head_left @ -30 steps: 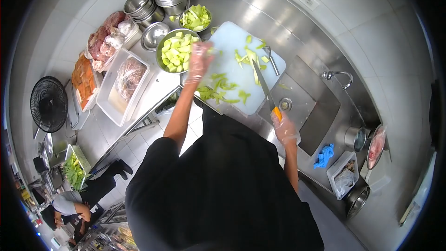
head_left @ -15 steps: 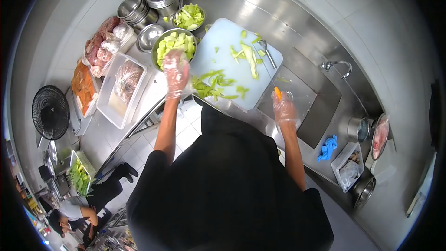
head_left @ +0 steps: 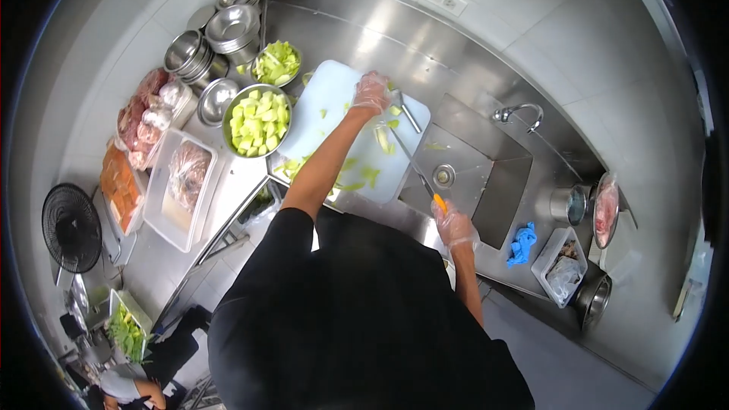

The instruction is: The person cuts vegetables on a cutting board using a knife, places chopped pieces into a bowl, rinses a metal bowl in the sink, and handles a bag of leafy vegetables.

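My right hand (head_left: 456, 226), in a clear plastic glove, is closed around the orange handle of a knife (head_left: 414, 167). Its blade points up and left, across the right edge of the white cutting board (head_left: 345, 133). My gloved left hand (head_left: 372, 93) is over the far part of the board, back upward, its fingers mostly hidden. Close beside it lies a metal-handled tool, seemingly a peeler (head_left: 411, 117). Pale green peelings (head_left: 384, 139) lie below that hand, and more peelings (head_left: 368, 176) are near the board's front edge, partly behind my forearm.
Left of the board stand a steel bowl of pale green chunks (head_left: 260, 120) and a bowl of peelings (head_left: 276, 64). Stacked steel bowls (head_left: 232, 26), a plastic tub of bagged meat (head_left: 178, 190) and a fan (head_left: 71, 228) are farther left. A sink (head_left: 465, 182) with a faucet (head_left: 520, 114) is right.
My left hand has moved from the bowl of chunks rightward to the far part of the board. The knife stays in my right hand. The whole view has shifted somewhat.
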`<state>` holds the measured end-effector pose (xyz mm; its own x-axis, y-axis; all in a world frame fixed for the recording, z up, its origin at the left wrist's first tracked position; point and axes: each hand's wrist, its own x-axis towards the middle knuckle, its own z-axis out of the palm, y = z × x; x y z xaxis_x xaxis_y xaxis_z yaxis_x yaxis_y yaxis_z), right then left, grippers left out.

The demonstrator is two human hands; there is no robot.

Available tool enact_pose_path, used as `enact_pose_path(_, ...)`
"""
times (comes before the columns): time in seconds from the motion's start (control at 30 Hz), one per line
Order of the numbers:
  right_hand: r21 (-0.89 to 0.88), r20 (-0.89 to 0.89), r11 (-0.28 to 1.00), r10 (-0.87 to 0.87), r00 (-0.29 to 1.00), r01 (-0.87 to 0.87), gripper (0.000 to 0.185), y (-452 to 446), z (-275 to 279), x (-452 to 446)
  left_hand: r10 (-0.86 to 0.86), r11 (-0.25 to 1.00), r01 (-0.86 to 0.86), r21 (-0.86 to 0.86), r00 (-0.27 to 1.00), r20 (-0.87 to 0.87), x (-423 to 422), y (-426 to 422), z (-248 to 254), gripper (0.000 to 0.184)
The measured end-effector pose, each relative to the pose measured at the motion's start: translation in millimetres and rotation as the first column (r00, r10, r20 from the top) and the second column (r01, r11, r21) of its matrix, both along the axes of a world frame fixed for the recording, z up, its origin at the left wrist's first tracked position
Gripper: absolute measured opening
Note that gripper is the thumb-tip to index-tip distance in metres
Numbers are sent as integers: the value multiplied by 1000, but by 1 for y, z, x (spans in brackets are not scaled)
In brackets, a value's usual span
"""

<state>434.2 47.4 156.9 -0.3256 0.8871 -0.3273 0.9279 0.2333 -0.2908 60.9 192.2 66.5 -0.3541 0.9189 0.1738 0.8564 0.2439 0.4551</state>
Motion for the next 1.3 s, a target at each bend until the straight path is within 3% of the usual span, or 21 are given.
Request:
enact_pose_path(0.03,13,9,1000,-15,1000,15,43,-1,1,3,30,999,-29,19,998,-58,3,10,-6,33)
enact_pose_path(0.13,27,27,998,-55,998,54,45,-2,9,15,129,980,-136,-148,990,-57,-5,36,-19,35)
enact_pose_path(0.17,38,16,997,-67,998,66,46,-2,10,19,140,982,-146,-119,989,-55,-9,41,-23,31)
enact_pose_path(0.27,79,-33,991,-106,994,109,48,-1,11,28,-145,988,132,-79,970,-195,18,5,-9,28)
enact_pose_path(0.37,114,-56,986,-119,991,125,49,5,4,35,-377,926,370,-75,902,-209,29,-4,-81,25)
enact_pose_path(0.47,102,-29,988,-118,993,120,53,7,-1,34,-269,890,233,-392,963,-37,33,-4,-58,27)
enact_pose_path(0.5,91,-32,989,-114,993,117,54,9,6,31,-206,922,274,-274,946,251,30,-9,-54,29)
enact_pose_path(0.53,82,-36,990,-109,993,112,55,10,11,29,-159,951,272,-148,839,520,22,-20,-50,31)
enact_pose_path(0.57,89,-27,988,-123,992,125,56,10,12,29,-132,973,228,-28,656,743,14,-29,-44,33)
enact_pose_path(0.63,87,-10,987,-137,991,137,57,8,11,28,-183,973,187,139,243,953,10,-61,-15,40)
enact_pose_path(0.67,107,-19,985,-136,991,137,55,8,10,25,-210,970,128,207,12,978,7,-79,-2,44)
enact_pose_path(0.77,96,-42,987,-123,991,127,51,12,9,15,-151,988,0,152,-139,979,-4,-122,14,47)
enact_pose_path(0.87,75,-10,992,-99,995,99,50,20,4,-2,-168,979,-127,158,-75,983,-20,-164,38,46)
enact_pose_path(1.0,37,-23,999,-4,1000,4,52,41,-4,-37,23,879,-438,189,436,900,-46,-225,69,35)
enact_pose_path(1.03,102,-58,992,78,995,-72,52,46,-18,-36,60,811,-481,333,635,770,-66,-241,47,33)
enact_pose_path(1.07,101,-51,988,119,992,-114,51,47,-28,-39,192,780,-514,356,739,646,-87,-258,36,34)
enact_pose_path(1.1,99,-42,983,161,986,-157,50,47,-36,-42,326,749,-542,382,803,499,-99,-271,31,36)
enact_pose_path(1.13,87,-56,976,203,978,-197,49,47,-42,-43,489,747,-606,273,779,393,-94,-277,71,38)
enact_pose_path(1.2,52,-113,961,277,954,-273,47,46,-54,-43,468,848,-492,196,870,155,-134,-295,46,35)
enact_pose_path(1.3,84,-177,956,292,940,-282,46,40,-58,-38,254,935,-326,138,889,381,-129,-283,70,38)
